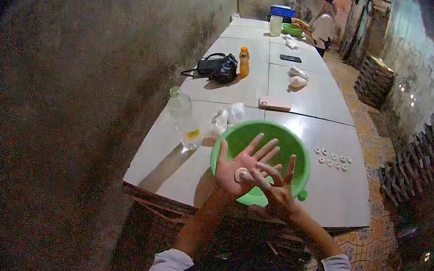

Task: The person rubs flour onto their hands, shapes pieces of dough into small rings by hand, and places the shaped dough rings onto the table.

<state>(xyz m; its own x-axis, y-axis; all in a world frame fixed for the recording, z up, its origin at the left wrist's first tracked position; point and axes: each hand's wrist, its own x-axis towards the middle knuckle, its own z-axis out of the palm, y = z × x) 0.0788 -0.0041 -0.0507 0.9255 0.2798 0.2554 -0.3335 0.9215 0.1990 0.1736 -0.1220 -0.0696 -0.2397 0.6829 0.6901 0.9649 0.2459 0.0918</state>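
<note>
Above a green basin (306, 162), my left hand (229, 170) lies palm up with its fingers stretched apart. A small white dough ring (241, 175) rests on that palm. My right hand (279, 199) comes in from the right with its fingers spread, one fingertip at the dough ring. White residue coats several fingertips. Right of the basin, several small white dough rings (334, 158) lie in two rows on the white table (322, 196). Part of the basin's inside is hidden behind my hands.
Left of the basin stand a clear bottle (182, 115) and white plastic bags (225, 119). Beyond are a pink phone (274, 104), a black bag (216, 68), an orange bottle (244, 62) and a dark phone (290, 59). A person (323, 24) works at the far end.
</note>
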